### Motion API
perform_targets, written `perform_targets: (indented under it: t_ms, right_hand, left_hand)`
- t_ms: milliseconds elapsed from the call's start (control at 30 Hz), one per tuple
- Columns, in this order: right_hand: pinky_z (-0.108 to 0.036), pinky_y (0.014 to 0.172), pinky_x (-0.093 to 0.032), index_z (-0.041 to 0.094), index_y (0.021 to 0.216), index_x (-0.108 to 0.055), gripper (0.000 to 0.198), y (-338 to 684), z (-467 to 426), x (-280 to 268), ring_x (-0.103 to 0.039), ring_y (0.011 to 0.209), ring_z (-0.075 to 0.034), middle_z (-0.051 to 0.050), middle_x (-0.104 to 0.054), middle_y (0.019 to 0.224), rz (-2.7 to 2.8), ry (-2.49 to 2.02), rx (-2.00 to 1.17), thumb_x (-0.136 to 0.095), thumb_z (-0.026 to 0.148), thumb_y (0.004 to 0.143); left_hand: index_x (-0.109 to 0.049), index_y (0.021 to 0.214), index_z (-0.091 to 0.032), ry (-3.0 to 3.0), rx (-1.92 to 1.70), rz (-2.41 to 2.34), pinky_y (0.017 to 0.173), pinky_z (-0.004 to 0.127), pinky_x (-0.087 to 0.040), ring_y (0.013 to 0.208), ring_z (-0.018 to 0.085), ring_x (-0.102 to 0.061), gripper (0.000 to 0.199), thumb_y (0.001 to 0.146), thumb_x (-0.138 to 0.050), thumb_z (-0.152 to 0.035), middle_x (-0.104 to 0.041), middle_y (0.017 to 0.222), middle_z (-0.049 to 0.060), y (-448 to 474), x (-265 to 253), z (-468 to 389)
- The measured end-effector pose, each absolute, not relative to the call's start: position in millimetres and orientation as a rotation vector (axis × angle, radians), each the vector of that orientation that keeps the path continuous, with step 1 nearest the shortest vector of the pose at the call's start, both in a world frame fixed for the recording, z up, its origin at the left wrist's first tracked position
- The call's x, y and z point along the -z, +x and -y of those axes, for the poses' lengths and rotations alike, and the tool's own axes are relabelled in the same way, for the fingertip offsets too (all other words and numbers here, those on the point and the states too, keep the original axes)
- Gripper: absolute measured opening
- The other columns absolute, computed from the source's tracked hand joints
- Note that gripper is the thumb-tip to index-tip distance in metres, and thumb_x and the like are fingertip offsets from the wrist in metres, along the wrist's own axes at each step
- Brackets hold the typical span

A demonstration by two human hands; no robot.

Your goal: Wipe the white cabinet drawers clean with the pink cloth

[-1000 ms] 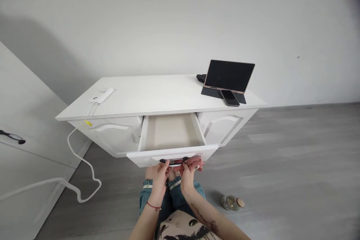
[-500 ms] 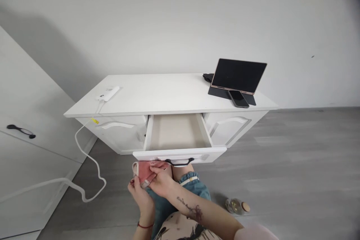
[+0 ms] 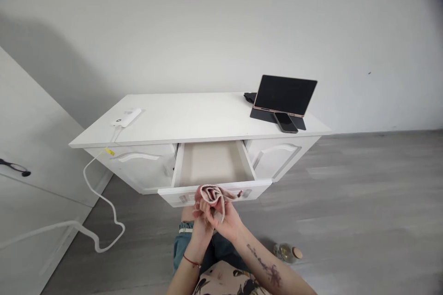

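Note:
A pink and white cloth (image 3: 213,195), bunched into loose folds, is in both my hands just in front of the pulled-out drawer. My left hand (image 3: 203,222) is closed on its lower left side, the fingers partly hidden by the cloth and the other hand. On the right, my right hand (image 3: 224,222) grips the cloth from below with bent fingers. Behind the cloth, the drawer (image 3: 249,190) stands open, its pale inside bare where it shows. The cloth covers part of the drawer front and its handle.
On the white cabinet top (image 3: 187,115) lie a white power strip (image 3: 127,118) with a cable, a propped tablet (image 3: 285,96), a phone (image 3: 285,122) and a black item (image 3: 249,97). A corked glass jar (image 3: 286,252) stands on the floor at right.
My hands have moved right with the cloth, to the middle of the drawer front. The cloth was flatter before and is now gathered in folds. The view has shifted slightly.

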State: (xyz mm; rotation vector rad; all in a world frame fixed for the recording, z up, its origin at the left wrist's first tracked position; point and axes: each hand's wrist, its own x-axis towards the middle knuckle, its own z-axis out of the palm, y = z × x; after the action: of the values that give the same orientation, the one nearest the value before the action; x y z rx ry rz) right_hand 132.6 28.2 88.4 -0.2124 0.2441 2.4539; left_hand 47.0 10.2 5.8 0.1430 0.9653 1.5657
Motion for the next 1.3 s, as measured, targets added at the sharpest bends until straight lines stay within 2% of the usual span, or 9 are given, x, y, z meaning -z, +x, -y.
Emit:
perform_targets:
  t_ms: [100, 233, 400, 600, 867, 1100, 1300]
  right_hand:
    - [-0.015, 0.079, -0.053, 0.013, 0.099, -0.056, 0.012, 163, -31, -93, -0.063, 0.082, -0.005, 0.001, -0.066, 0.087, -0.42, -0.149, -2.415, -0.052, 0.011, 0.089]
    - [-0.011, 0.08, -0.052, 0.015, 0.096, -0.054, 0.013, 196, -34, -97, -0.062, 0.08, -0.003, 0.003, -0.062, 0.086, -0.413, -0.095, -2.356, -0.053, 0.007, 0.086]
    - [-0.011, 0.082, -0.051, 0.014, 0.103, -0.048, 0.02, 226, -37, -93, -0.062, 0.082, -0.004, 0.001, -0.058, 0.091, -0.578, -0.004, -2.312, -0.055, 0.009, 0.085]
    - [-0.009, 0.085, -0.049, 0.015, 0.104, -0.045, 0.027, 265, -42, -92, -0.061, 0.084, -0.002, 0.003, -0.057, 0.092, -0.598, 0.018, -2.201, -0.055, 0.004, 0.082]
    - [-0.02, 0.077, -0.056, 0.016, 0.107, -0.058, 0.026, 279, -61, -99, -0.062, 0.081, -0.008, -0.001, -0.062, 0.089, -0.341, -0.224, -1.991, -0.049, 0.008, 0.084]
    - [-0.025, 0.066, -0.058, 0.021, 0.11, -0.064, 0.032, 280, -84, -83, -0.061, 0.078, -0.011, -0.003, -0.069, 0.095, -0.088, -0.451, -1.808, -0.062, 0.016, 0.079]
    - [-0.023, 0.062, -0.054, 0.017, 0.094, -0.067, 0.018, 270, -81, -67, -0.063, 0.078, -0.012, -0.002, -0.07, 0.084, -0.139, -0.528, -1.86, -0.065, 0.018, 0.076]
  left_hand:
    - [-0.07, 0.084, -0.022, 0.03, -1.444, -0.912, 0.078, 0.031, -0.055, 0.086, 0.02, -0.069, 0.021, 0.081, -0.054, -0.009, -0.074, 0.09, 0.007, 47, -15, -8]
    - [-0.07, 0.076, -0.017, -0.05, -1.377, -0.889, 0.078, 0.028, -0.055, 0.079, 0.017, -0.069, 0.018, 0.085, -0.056, -0.011, -0.074, 0.082, 0.008, 45, -23, -8]
    - [-0.069, 0.082, -0.018, -0.059, -1.404, -0.89, 0.087, 0.033, -0.054, 0.086, 0.018, -0.07, 0.009, 0.083, -0.062, -0.013, -0.075, 0.086, 0.007, 50, -22, -14]
    - [-0.067, 0.079, -0.02, -0.055, -1.445, -0.884, 0.099, 0.038, -0.049, 0.086, 0.018, -0.071, 0.012, 0.078, -0.066, -0.008, -0.076, 0.084, 0.004, 53, -13, -15]
    - [-0.069, 0.084, -0.018, 0.021, -1.512, -0.873, 0.1, 0.042, -0.05, 0.085, 0.015, -0.071, 0.012, 0.078, -0.068, -0.007, -0.076, 0.085, 0.002, 55, -14, -33]
    - [-0.066, 0.076, -0.019, 0.083, -1.554, -0.865, 0.097, 0.043, -0.052, 0.078, 0.013, -0.069, 0.013, 0.076, -0.07, -0.007, -0.074, 0.081, -0.001, 44, -11, -72]
    - [-0.063, 0.069, -0.017, 0.147, -1.545, -0.892, 0.097, 0.042, -0.05, 0.075, 0.011, -0.067, 0.014, 0.073, -0.075, -0.011, -0.071, 0.074, -0.001, 38, -15, -109]
